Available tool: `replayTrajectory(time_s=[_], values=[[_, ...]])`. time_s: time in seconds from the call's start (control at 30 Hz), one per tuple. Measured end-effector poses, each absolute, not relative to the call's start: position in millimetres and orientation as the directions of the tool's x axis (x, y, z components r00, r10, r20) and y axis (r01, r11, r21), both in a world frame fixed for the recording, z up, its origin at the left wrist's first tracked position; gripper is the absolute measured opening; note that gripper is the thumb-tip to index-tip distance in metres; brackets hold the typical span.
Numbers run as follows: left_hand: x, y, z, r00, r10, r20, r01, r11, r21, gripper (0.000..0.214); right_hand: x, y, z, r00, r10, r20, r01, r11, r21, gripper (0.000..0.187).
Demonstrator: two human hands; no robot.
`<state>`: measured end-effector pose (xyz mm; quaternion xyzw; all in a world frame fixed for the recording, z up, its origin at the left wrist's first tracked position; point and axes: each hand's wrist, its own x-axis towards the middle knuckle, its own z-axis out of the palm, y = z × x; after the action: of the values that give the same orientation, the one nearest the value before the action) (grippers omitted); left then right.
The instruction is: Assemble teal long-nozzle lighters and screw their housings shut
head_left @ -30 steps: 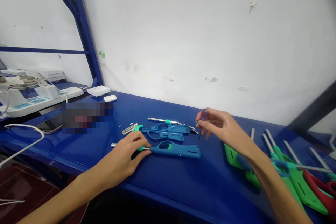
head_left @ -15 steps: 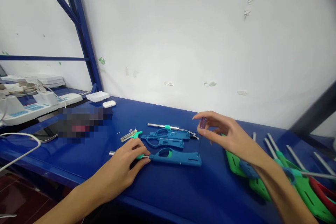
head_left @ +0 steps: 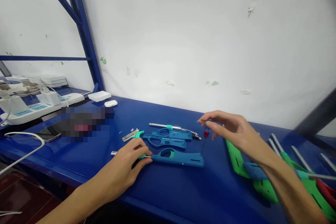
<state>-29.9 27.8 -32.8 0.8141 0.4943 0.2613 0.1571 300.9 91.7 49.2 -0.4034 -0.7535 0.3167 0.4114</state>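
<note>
My left hand (head_left: 132,159) is closed around the metal neck of a blue long-necked gas lighter (head_left: 181,159), which lies flat on the blue table. In my right hand (head_left: 227,127) is a small screwdriver (head_left: 206,134) with a translucent red and purple handle, gripped near its top by the fingertips. Its thin shaft slants down to the wide end of the lighter. Just behind lie two opened blue casing halves (head_left: 168,142), a metal lighter tube (head_left: 164,126) with a green collar and wire, and a clear fuel tank (head_left: 130,135) with a green part.
Several green, blue and red lighters (head_left: 265,190) lie at the right, partly behind my right forearm. On the left are a white power strip (head_left: 28,110), a dark phone (head_left: 49,131), a white earbud case (head_left: 110,103) and a white box (head_left: 99,96). A white wall rises behind.
My right fingers have shifted to the top of the screwdriver handle, which now shows red below them. My left hand keeps its hold on the lighter. The view has shifted slightly.
</note>
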Motion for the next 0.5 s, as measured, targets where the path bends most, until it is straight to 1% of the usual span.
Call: replayTrajectory(time_s=[0.17,0.37,0.5], values=[[-29.1,27.4,-31.8,0.370,0.892,0.260,0.723,-0.452,0.522,0.019,300.8,92.2,49.3,-0.275,0.879,0.390,0.348,0.469,-0.812,0.026],[-29.7,28.4,-34.1,0.368,0.891,0.267,0.731,-0.454,0.509,0.017,308.0,92.8,50.0,-0.304,0.886,0.349,0.379,0.448,-0.810,0.028],[-30.7,29.7,-37.1,0.364,0.890,0.275,0.740,-0.456,0.494,0.016,303.7,93.8,48.0,-0.283,0.882,0.378,0.364,0.463,-0.808,0.024]])
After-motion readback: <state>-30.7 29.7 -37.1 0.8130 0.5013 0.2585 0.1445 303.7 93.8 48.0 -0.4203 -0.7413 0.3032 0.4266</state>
